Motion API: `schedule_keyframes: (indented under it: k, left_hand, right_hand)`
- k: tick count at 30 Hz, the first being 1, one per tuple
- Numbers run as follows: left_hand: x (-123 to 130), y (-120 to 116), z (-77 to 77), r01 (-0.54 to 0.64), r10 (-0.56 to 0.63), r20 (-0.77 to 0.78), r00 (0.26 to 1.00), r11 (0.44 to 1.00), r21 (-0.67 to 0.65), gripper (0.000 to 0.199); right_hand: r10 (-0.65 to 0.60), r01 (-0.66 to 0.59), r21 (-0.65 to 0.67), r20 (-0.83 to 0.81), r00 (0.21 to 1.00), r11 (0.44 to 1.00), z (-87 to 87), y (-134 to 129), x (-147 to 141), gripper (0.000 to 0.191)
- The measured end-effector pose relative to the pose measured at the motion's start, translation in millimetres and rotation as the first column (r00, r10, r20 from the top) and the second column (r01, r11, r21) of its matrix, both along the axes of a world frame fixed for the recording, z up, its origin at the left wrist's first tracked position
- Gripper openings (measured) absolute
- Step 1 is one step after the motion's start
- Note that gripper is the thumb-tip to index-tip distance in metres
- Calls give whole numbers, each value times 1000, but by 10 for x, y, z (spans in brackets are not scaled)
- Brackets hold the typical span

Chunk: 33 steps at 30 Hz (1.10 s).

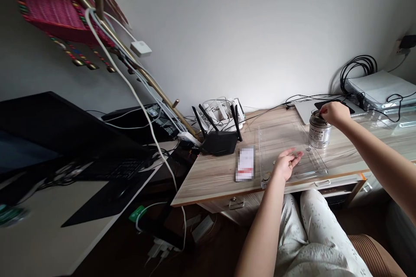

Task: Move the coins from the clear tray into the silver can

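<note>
My left hand [286, 164] is turned palm up over a clear plastic tray [276, 136], with a small coin-like piece [295, 154] at its fingers. Another small round piece [308, 149] lies on the tray's right part, and a coin-like disc [266, 176] shows near its front left corner. A printed metal tin [319, 133] stands upright at the tray's right edge. From above, my right hand [336, 114] reaches to the tin's mouth with its fingers drawn together. Its fingertips and whatever they may hold are hidden at the rim.
Left of the tray lies a phone [245, 164] with its screen blurred out. Behind it stand a black router [220, 142] and white cables. A silver laptop-like slab [302, 112] and a white box [383, 86] lie at right. A second desk [94, 233] holds a monitor.
</note>
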<state>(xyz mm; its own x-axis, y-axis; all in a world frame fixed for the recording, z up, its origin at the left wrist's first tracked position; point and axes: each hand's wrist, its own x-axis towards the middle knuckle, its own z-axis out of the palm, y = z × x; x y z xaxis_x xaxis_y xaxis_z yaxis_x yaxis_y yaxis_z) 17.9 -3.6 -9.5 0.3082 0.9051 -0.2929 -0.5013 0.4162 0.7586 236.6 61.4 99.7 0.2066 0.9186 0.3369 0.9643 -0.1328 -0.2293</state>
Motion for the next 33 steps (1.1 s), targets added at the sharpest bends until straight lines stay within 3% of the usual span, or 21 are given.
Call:
schedule_keyframes:
  k: [2,4,6,8,10,11,13,15,17,20,23,25,27,30,33]
  left_hand:
    - [1,-1,4,7,-6,-25,1000,1000,13,30]
    - [2,0,3,7,-6,-38,999,1000,20,30]
    - [2,2,1,-6,7,-31,999,1000,17,31]
    - [4,9,-3,-32,32,-7,999,999,11,31]
    - [6,20,-10,-71,70,22,997,997,7,30]
    - [8,26,-15,-94,93,35,995,996,6,29]
    - [11,34,-23,-128,127,53,991,992,8,25]
    - [10,38,-30,-132,130,71,989,991,20,19]
    - [4,38,-33,-113,111,85,990,993,24,14]
    - [-9,34,-33,-72,72,92,993,997,-5,18]
    - [-18,29,-29,-59,60,78,995,998,-12,31]
    - [-18,28,-25,-69,70,54,996,998,-11,35]
    - [-15,27,-22,-91,91,32,995,996,-16,33]
    - [-13,30,-25,-135,135,29,990,991,-17,28]
    - [-18,37,-37,-166,166,53,985,986,-6,27]
  right_hand:
    - [4,-4,-1,4,1000,1000,4,-30,-6,19]
    - [39,-38,132,-6,999,991,-5,-136,-109,24]
    - [152,-147,257,-1,988,955,-66,-290,-293,28]
    - [360,-354,192,5,933,915,-209,-451,-515,27]
    - [547,-547,15,-46,836,837,-416,-576,-720,24]
    - [596,-600,-42,-83,799,799,-524,-618,-802,22]
    - [613,-625,-53,-146,777,779,-700,-662,-912,20]
    - [594,-605,1,-193,781,796,-769,-662,-949,19]
    - [586,-586,69,-214,782,807,-708,-631,-917,18]
    - [541,-504,209,-205,815,838,-430,-530,-736,20]
    - [332,-276,290,-165,929,916,-121,-353,-427,23]
    - [140,-112,224,-110,984,968,-3,-210,-213,21]
    - [23,-16,109,-61,998,994,27,-77,-43,19]
    - [-12,10,-20,-75,997,1000,-7,49,88,19]
    - [-16,9,-61,-112,994,998,-13,29,70,20]
